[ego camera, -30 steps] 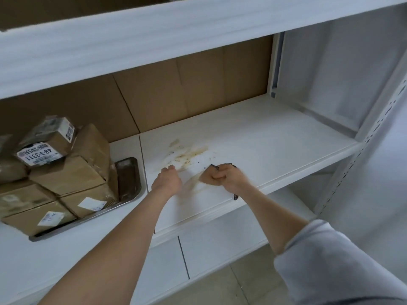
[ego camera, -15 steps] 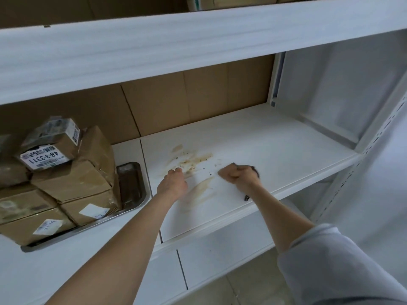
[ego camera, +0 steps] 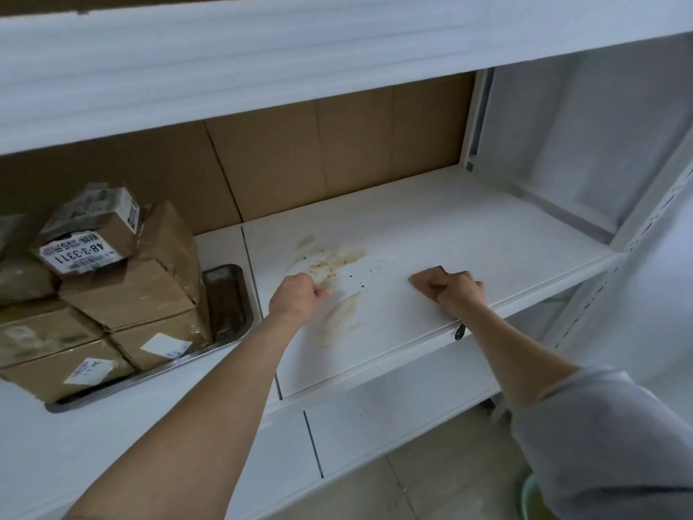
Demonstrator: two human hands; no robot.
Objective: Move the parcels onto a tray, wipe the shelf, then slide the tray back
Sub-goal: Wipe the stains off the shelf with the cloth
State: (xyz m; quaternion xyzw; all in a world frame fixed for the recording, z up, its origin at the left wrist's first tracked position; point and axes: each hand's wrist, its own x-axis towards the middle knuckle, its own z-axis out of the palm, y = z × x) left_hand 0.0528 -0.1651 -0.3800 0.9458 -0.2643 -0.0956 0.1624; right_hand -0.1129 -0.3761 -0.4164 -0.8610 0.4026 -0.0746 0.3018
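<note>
Right hand (ego camera: 452,294) grips a brown cloth (ego camera: 422,282) pressed to the shelf (ego camera: 468,227) near its front edge; my left hand (ego camera: 296,299) rests fisted, holding nothing I can see, beside the brown stain (ego camera: 333,261). Parcels (ego camera: 127,298) sit stacked on the tray (ego camera: 225,294) at the shelf's left end

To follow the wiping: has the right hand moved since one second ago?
Yes. The right hand, gripping a cloth, slid rightward, away from the brown stain.
</note>
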